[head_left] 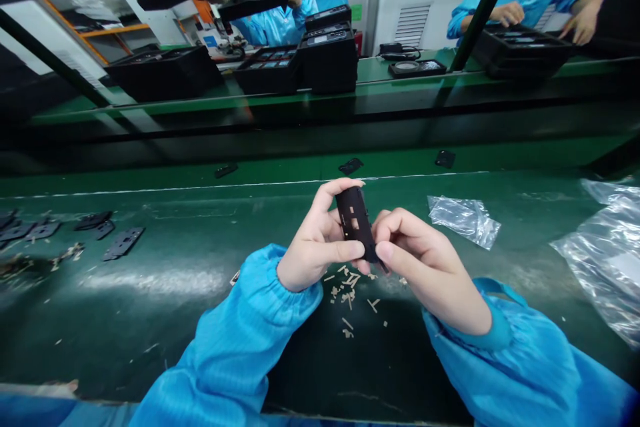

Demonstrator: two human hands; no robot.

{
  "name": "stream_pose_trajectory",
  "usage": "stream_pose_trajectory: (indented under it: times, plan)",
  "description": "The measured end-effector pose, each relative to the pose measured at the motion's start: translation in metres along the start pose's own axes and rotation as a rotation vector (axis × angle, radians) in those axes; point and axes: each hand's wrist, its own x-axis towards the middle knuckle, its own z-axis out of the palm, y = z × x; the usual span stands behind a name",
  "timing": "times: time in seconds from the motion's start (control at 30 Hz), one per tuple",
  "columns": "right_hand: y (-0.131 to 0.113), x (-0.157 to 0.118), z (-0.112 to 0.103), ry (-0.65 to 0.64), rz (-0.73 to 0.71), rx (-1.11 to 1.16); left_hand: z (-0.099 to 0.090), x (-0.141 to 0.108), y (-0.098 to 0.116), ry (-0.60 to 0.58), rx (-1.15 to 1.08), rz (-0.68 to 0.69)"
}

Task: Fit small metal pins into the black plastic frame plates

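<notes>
Holding of one thin black part [358, 213], perforated with small openings, is carried out with two bare hands above a green work surface [200, 340]. Three flat black pieces [351, 165] are spaced along the far side of the white line [280, 184]; a further group at the far left overlaps and cannot be counted reliably. One small clear bag [463, 219] and one larger clear bag [607, 253] are located to the right. Pale scraps [349, 290], too many to be counted exactly, are scattered below the hands. Two people [280, 20] in blue are seen beyond, near black trays [327, 57]. Both forearms are angled inward from the lower corners. The left hand [317, 240] is curled around the part, with the thumb laid across its lower face and a finger hooked over its top end. The right hand [425, 257] is brought in from the side, its thumb and index finger pinched at the lower right corner. The part is held tilted between the two sets of fingertips, clear of the surface
</notes>
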Motion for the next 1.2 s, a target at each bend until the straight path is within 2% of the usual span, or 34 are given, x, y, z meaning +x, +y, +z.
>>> stream_pose_trajectory:
  times: [0.13,0.47,0.97,1.2]
  plan:
    - [0.002,0.000,0.001,-0.034,-0.033,-0.004,0.003,-0.001,0.000,0.004,-0.074,-0.035]
    - [0.004,-0.003,0.003,-0.006,-0.031,-0.053,0.006,0.000,-0.006,0.070,-0.146,-0.059]
    - [0.013,-0.004,0.004,0.054,-0.025,-0.066,0.024,-0.007,-0.008,0.291,-0.186,-0.123]
    - [0.020,-0.003,0.006,0.127,-0.098,-0.186,0.028,-0.007,-0.013,0.347,-0.255,-0.146]
